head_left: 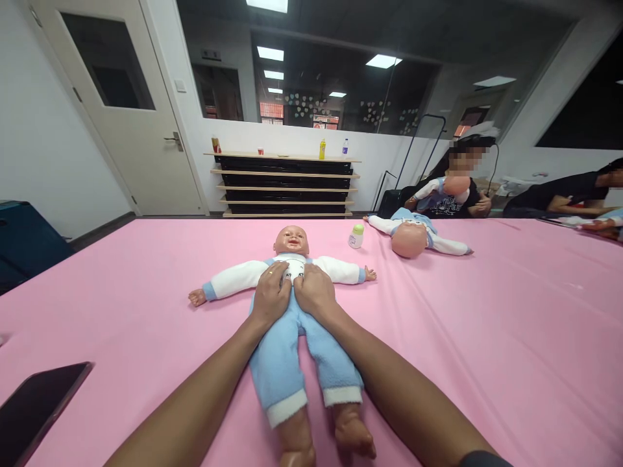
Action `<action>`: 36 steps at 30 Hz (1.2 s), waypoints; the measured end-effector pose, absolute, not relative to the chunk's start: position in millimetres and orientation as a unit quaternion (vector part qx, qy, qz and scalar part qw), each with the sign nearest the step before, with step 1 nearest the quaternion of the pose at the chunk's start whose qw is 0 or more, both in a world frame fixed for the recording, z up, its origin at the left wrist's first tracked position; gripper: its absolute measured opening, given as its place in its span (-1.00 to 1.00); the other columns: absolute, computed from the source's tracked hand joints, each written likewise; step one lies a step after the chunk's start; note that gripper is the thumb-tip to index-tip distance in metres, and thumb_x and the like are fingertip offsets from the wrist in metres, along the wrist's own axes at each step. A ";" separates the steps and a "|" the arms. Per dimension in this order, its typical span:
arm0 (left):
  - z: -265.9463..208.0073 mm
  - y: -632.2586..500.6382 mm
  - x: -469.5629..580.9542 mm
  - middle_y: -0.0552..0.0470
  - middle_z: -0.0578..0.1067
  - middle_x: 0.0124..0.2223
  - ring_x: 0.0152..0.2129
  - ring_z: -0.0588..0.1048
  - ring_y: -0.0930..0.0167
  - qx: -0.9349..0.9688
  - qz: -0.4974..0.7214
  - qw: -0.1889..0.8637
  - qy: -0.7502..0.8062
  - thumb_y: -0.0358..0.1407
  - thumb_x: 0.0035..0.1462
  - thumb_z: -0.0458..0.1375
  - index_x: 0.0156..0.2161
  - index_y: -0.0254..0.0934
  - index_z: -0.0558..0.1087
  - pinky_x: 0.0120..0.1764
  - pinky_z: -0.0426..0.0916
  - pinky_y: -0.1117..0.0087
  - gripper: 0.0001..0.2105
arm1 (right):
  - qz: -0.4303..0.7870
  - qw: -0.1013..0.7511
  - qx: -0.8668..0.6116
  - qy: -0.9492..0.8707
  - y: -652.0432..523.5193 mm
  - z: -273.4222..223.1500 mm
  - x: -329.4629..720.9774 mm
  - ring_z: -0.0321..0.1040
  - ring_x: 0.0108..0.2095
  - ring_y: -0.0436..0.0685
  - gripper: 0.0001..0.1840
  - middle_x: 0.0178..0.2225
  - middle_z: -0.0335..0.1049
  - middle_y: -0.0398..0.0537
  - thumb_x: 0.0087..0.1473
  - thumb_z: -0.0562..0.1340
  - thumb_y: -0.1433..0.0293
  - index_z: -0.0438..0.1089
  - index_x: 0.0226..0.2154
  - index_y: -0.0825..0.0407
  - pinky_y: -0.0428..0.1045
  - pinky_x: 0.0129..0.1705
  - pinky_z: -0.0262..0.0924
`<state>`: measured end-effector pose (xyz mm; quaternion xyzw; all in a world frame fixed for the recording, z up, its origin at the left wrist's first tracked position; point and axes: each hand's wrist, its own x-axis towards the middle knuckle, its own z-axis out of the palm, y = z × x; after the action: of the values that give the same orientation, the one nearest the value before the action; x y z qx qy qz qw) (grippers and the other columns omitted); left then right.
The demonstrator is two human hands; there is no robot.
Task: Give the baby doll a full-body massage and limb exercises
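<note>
Pink table cover: spread wide under everything, creased toward the right [525, 337]; a dark-screened device [43, 405] lies at the near left corner, apart from the left forearm.
Doll: on its back in the middle of the table, feet toward the wearer, arms spread wide [294, 324].
Bare feet: smooth and probably firm, perhaps a little slippery, so a poor place to hold.
Blue trousers: fleecy-looking, likely soft and easy to grip [280, 360].
Left hand: on the chest, fingers together and thumb toward the middle [272, 292].
Right hand: beside it, just as close-fingered [315, 288]; whether either pinches cloth or only rests, I cannot tell.
Torso: probably light and padded; both sides under the arms look the surest hold.
Head: face up, glossy, seemingly stiff; better supported than gripped.
Green-capped bottle: upright beyond the doll's outstretched hand, not touching it [356, 237]; a sideways sweep could knock it.
Second doll: farther right, lying with its head this way [409, 240].
Co-worker: across the table, holding another doll [456, 187].
Back wall: shelf unit with drinks on top [287, 174], well out of reach.
</note>
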<state>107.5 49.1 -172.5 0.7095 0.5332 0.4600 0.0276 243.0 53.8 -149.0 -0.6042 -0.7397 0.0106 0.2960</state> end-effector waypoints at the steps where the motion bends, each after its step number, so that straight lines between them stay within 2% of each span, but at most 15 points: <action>1: -173.3 50.5 107.0 0.03 0.38 0.12 0.14 0.26 0.38 0.720 0.441 0.027 0.534 -0.31 0.18 -0.05 0.08 -0.20 0.36 0.25 0.14 0.20 -0.63 | 0.014 0.304 -0.603 -0.737 53.7 -149.9 243.5 0.27 -0.03 0.20 -0.59 -0.03 0.34 0.24 0.13 0.00 0.32 0.34 -0.07 0.20 0.07 0.07 0.08; 4: -174.1 54.0 106.2 0.07 0.30 0.20 0.21 0.18 0.34 0.748 0.378 0.023 0.545 -0.26 0.22 -0.08 0.10 -0.14 0.36 0.28 0.07 0.13 -0.62 | 0.019 0.336 -0.591 -0.733 54.8 -153.1 245.1 0.26 0.00 0.17 -0.58 -0.02 0.33 0.20 0.13 0.00 0.36 0.31 -0.03 0.20 0.05 0.12 0.06; 9: -170.2 55.3 108.1 0.03 0.14 0.30 0.27 0.07 0.28 0.755 0.310 0.024 0.577 -0.21 0.23 -0.10 0.20 -0.12 0.24 0.28 -0.03 0.02 -0.56 | 0.003 0.399 -0.557 -0.729 57.8 -156.6 246.3 0.21 0.05 0.16 -0.54 0.01 0.31 0.17 0.10 0.02 0.41 0.26 0.04 0.21 0.07 0.17 0.03; 12: -170.6 55.7 108.3 -0.01 0.09 0.32 0.28 0.03 0.24 0.746 0.308 0.034 0.589 -0.18 0.23 -0.10 0.22 -0.11 0.21 0.27 -0.07 -0.04 -0.54 | 0.007 0.414 -0.514 -0.751 55.4 -154.5 246.8 0.24 0.00 0.13 -0.58 -0.04 0.35 0.09 0.09 0.01 0.44 0.31 -0.01 0.16 0.03 0.15 0.06; 15: -177.1 58.8 105.6 -0.05 0.09 0.32 0.28 0.03 0.21 0.729 0.342 0.043 0.592 -0.16 0.24 -0.12 0.22 -0.13 0.20 0.25 -0.09 -0.11 -0.54 | 0.024 0.395 -0.460 -0.795 49.8 -150.3 248.0 0.29 -0.09 0.09 -0.66 -0.16 0.41 0.01 0.10 0.01 0.45 0.39 -0.13 0.09 -0.02 0.11 0.10; 18: -186.6 63.8 101.6 -0.12 0.17 0.28 0.26 0.10 0.23 0.698 0.404 0.045 0.589 -0.20 0.25 -0.13 0.19 -0.23 0.25 0.26 -0.05 -0.07 -0.56 | 0.046 0.365 -0.424 -0.828 46.5 -147.2 248.9 0.31 -0.12 0.07 -0.70 -0.22 0.43 -0.04 0.08 0.02 0.46 0.42 -0.21 0.05 -0.04 0.09 0.12; 21: -192.2 66.6 99.4 -0.15 0.25 0.23 0.22 0.17 0.29 0.662 0.468 0.041 0.584 -0.27 0.23 -0.13 0.15 -0.30 0.29 0.28 -0.01 0.01 -0.58 | 0.068 0.359 -0.393 -0.844 48.6 -146.9 248.2 0.27 0.00 0.04 -0.61 -0.08 0.40 -0.07 0.05 0.03 0.50 0.40 -0.09 0.04 -0.05 0.16 0.07; 24: -190.9 64.2 100.0 -0.15 0.29 0.20 0.20 0.21 0.33 0.636 0.502 0.038 0.584 -0.31 0.21 -0.12 0.15 -0.33 0.29 0.29 0.02 0.07 -0.58 | 0.071 0.356 -0.385 -0.849 53.8 -148.4 246.4 0.16 0.13 0.02 -0.56 0.05 0.32 -0.10 0.08 0.02 0.49 0.37 0.00 0.03 -0.02 0.27 -0.07; 28: -183.8 56.6 103.1 -0.13 0.29 0.20 0.20 0.21 0.32 0.628 0.515 0.036 0.583 -0.32 0.18 -0.07 0.17 -0.30 0.26 0.29 0.05 0.09 -0.56 | 0.066 0.339 -0.424 -0.838 59.7 -151.2 245.5 0.07 0.20 0.04 -0.53 0.15 0.21 -0.04 0.12 0.02 0.43 0.31 0.08 0.05 0.04 0.32 -0.18; 31: -179.0 51.6 105.5 -0.11 0.30 0.19 0.20 0.21 0.33 0.632 0.519 0.033 0.575 -0.33 0.17 -0.05 0.15 -0.30 0.28 0.29 0.07 0.12 -0.57 | 0.065 0.333 -0.455 -0.823 62.0 -153.5 246.6 0.04 0.22 0.05 -0.52 0.18 0.16 0.00 0.16 -0.01 0.41 0.27 0.12 0.08 0.06 0.32 -0.18; 36: -173.7 46.1 106.6 -0.06 0.32 0.18 0.17 0.24 0.35 0.678 0.500 0.038 0.538 -0.31 0.15 0.00 0.15 -0.27 0.30 0.26 0.12 0.18 -0.56 | 0.067 0.345 -0.528 -0.773 63.8 -157.1 249.7 0.11 0.18 0.06 -0.53 0.14 0.21 0.07 0.21 -0.08 0.40 0.26 0.10 0.15 0.01 0.27 -0.09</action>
<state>106.6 46.1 -173.7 0.6776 0.5377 0.5003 0.0379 249.7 63.8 -157.1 -0.5278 -0.7732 0.0669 0.3450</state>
